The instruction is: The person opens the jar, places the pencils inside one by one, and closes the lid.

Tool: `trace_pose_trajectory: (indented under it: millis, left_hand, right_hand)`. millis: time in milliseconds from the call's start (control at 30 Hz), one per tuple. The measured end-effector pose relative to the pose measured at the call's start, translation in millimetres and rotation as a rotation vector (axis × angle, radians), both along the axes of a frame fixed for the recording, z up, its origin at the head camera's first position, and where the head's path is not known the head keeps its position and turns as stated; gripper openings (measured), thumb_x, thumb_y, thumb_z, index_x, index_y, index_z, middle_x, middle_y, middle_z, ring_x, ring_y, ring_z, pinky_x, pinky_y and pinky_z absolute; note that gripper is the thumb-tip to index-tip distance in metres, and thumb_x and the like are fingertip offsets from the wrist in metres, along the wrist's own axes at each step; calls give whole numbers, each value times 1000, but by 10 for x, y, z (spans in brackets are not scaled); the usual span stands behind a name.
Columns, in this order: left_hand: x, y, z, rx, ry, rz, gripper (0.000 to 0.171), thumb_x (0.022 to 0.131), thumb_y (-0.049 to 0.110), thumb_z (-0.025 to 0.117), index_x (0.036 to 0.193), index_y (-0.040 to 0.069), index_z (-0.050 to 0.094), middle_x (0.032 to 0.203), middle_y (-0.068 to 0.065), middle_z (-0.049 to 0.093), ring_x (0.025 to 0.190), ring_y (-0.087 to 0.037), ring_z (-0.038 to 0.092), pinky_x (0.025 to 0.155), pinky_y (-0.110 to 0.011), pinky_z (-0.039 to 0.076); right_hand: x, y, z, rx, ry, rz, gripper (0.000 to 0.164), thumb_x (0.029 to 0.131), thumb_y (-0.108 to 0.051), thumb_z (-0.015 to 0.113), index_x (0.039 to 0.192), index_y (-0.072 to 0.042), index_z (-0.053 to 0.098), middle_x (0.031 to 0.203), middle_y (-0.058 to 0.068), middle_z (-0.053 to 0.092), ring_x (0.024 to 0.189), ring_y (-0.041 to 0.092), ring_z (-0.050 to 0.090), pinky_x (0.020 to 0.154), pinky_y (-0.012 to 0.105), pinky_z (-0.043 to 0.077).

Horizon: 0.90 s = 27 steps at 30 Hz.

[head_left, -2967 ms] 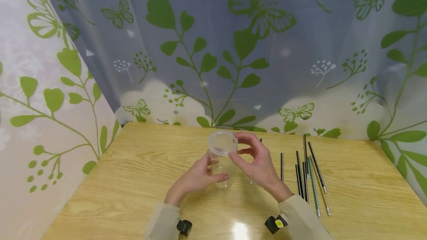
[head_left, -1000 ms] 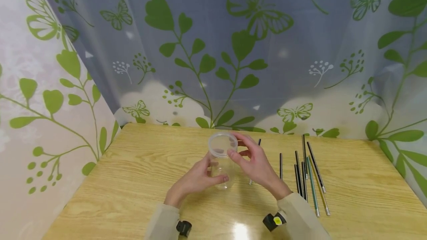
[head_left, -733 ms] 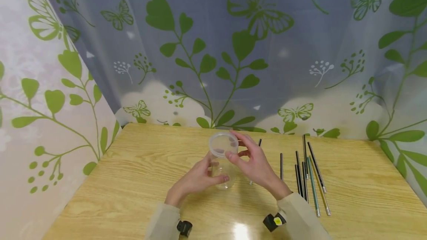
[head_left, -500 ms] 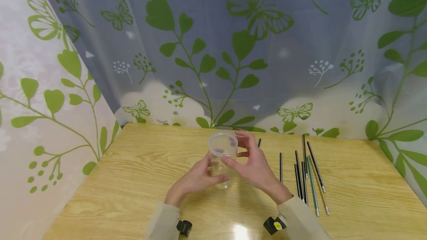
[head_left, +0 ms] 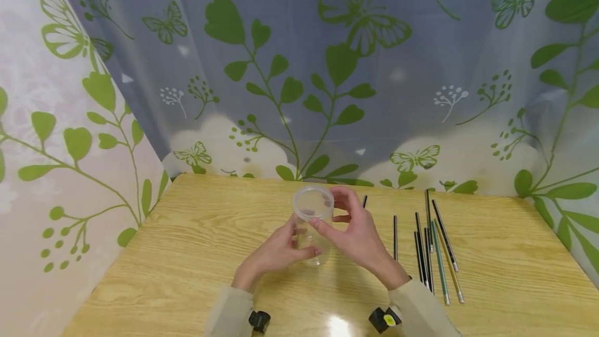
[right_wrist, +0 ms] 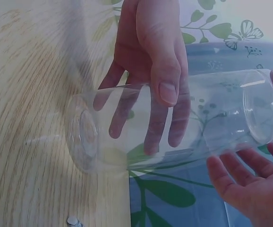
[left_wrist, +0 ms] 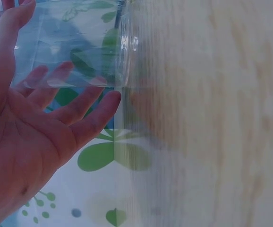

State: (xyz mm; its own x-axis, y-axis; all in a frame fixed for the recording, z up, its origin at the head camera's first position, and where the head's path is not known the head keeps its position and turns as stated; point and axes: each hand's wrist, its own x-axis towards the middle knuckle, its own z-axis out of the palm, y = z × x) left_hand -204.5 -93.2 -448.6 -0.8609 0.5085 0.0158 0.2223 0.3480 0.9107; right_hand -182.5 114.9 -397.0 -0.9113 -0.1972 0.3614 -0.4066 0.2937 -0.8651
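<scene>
A clear plastic jar (head_left: 314, 233) with a translucent round rim stands upright on the wooden table; whether a lid covers its top I cannot tell. My left hand (head_left: 271, 254) grips its lower body, with the thumb in front and the fingers behind, as the right wrist view also shows. Around the upper part, my right hand (head_left: 357, 233) holds the jar, thumb just under the rim and fingers on the far side. In the left wrist view, the jar (left_wrist: 84, 42) lies across the top, above the fingers of my left hand (left_wrist: 37, 127).
Several pencils, among them a green one (head_left: 440, 264), lie on the table (head_left: 187, 233) right of my right hand. A single black pencil (head_left: 395, 238) lies nearer, and another is partly hidden behind that hand. A patterned curtain (head_left: 299, 92) hangs along the back edge.
My right thumb has slid from the rim down to the jar's upper side, and the right fingers have shifted slightly. My left hand and the jar have stayed in place.
</scene>
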Motion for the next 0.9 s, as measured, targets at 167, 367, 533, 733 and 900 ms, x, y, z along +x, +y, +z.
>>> trace_pose_trajectory:
  millis: [167, 367, 533, 733, 900]
  left_hand:
    - [-1, -2, -2, 1, -7, 0, 97, 89, 34, 81, 161, 42, 17, 166, -7, 35, 145, -40, 44, 113, -59, 45]
    - [0, -11, 2, -8, -9, -4, 97, 88, 38, 81, 161, 42, 17, 164, -6, 38, 144, -39, 45, 112, -59, 45]
    - [1, -17, 15, -14, -9, -15, 98, 89, 38, 80, 163, 36, 16, 164, -7, 37, 144, -39, 45, 112, -56, 47]
    - [2, -24, 32, -32, 2, -5, 95, 89, 39, 80, 162, 39, 18, 163, -6, 38, 143, -38, 46, 110, -54, 49]
    - [0, -30, 39, -56, 8, 8, 97, 90, 41, 79, 162, 40, 15, 165, -6, 36, 145, -40, 44, 113, -62, 44]
  right_hand:
    - [-16, 36, -6, 19, 24, 37, 63, 91, -21, 79, 146, -20, 48, 136, 6, 60, 124, 27, 60, 91, 38, 60]
    - [-55, 91, -27, 20, 49, 98, 64, 95, -14, 73, 153, -14, 45, 140, 12, 58, 123, 32, 59, 90, 32, 60]
    - [-83, 114, -40, 0, 61, 138, 64, 97, -10, 70, 154, -7, 42, 140, 19, 55, 122, 39, 58, 90, 31, 60]
    - [-48, 102, -29, -22, 90, 97, 67, 92, -9, 75, 152, -9, 45, 143, 12, 54, 124, 33, 58, 91, 37, 60]
    - [-31, 61, 8, -52, 165, 48, 61, 88, -6, 80, 142, -8, 52, 138, 8, 59, 122, 29, 60, 90, 41, 61]
